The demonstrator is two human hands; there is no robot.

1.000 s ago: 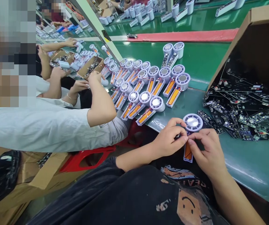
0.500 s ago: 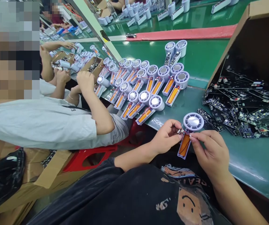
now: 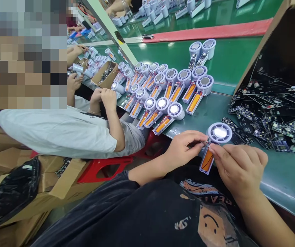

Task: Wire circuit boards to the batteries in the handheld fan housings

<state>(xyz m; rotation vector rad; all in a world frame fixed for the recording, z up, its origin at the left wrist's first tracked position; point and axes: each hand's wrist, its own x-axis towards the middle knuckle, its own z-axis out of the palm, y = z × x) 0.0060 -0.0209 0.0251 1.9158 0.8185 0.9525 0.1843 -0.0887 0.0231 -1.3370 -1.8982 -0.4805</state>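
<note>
A small fan unit [image 3: 219, 132] with a round white head lies at the green table's edge, its handle pointing toward me and holding an orange battery [image 3: 207, 160] with a dark wire. Left of the handle's top, my left hand [image 3: 184, 149] is closed in a pinch; what sits between its fingertips is too small to make out. On the right, my right hand [image 3: 238, 164] pinches at the top of the handle near thin wires, and its fingertips hide what they hold. Both hands are close together just below the fan head.
Rows of similar fan units [image 3: 184, 78] stand ahead to the left. A cardboard box [image 3: 259, 48] of black circuit boards [image 3: 278, 127] lies on its side at the right. Another person's hand [image 3: 108, 98] and sleeve are at the left, beside a red stool [image 3: 103, 171].
The view has shifted, moving most things rightward. My left fingers have closed in nearer the wires, and the small silvery piece seen at them is now mostly hidden. The co-worker's hands have come lower.
</note>
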